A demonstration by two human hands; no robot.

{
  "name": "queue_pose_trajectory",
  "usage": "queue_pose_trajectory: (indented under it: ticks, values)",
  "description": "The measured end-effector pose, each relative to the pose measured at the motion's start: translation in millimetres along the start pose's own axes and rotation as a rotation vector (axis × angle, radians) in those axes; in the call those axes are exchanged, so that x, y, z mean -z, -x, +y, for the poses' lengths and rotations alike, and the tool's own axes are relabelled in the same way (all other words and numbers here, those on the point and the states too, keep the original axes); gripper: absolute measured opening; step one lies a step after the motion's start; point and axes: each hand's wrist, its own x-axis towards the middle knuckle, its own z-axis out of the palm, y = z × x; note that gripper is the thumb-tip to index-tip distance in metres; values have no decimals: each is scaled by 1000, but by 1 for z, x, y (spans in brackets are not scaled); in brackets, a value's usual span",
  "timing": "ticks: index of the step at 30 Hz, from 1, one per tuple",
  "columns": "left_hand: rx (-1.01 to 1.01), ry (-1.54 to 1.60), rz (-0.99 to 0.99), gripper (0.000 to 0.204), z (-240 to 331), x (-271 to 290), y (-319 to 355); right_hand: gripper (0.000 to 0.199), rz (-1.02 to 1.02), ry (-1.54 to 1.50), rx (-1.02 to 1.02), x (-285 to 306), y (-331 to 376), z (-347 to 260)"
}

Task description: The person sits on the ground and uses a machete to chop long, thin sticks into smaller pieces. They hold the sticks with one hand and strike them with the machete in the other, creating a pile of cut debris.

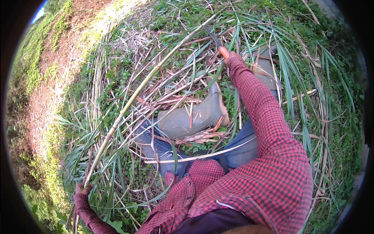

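My left hand (83,189), low at the left, is closed round the lower part of a long pale yellow-green cane stalk (136,94). The stalk slants away up to the far middle. At the top, my right hand (233,58) is wrapped round the orange handle of a knife (214,38). Its dark blade points toward the far end of the stalk. The blade's tip meets the stalk in the picture; whether it touches, I cannot tell. Reddish strips of peeled husk (204,137) lie between my legs.
One rubber boot (191,117) lies sideways across the middle, and the other boot (267,74) is at the right beyond my arm. Long green leaves (288,72) and dry stalks cover the grass around me. A bare brown strip of ground (52,78) runs along the left.
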Motion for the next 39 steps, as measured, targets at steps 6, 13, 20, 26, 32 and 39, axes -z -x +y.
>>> queue_pose_trajectory:
  ticks: [6, 13, 20, 26, 32, 39]
  values:
    - [169, 141, -403, 22, 11, 1, 9, 47, -46, 247, 522, 1, 46, 12]
    - [230, 290, -737, 23, 34, -15, 22, 46, -57, -16, 143, -16, 16, -5]
    - [221, 388, -738, 19, 25, -50, 30, 51, -72, -130, -224, -45, 11, -9]
    - [-181, 202, -70, 26, 17, -85, 35, 65, -134, -12, -27, -26, 76, -30]
    - [-173, 126, -52, 31, 122, -70, 89, 67, -834, -1146, 24, -81, 141, -89]
    - [-160, 4, 116, 37, 126, -70, 136, 27, -885, -1576, 82, -87, 198, -172]
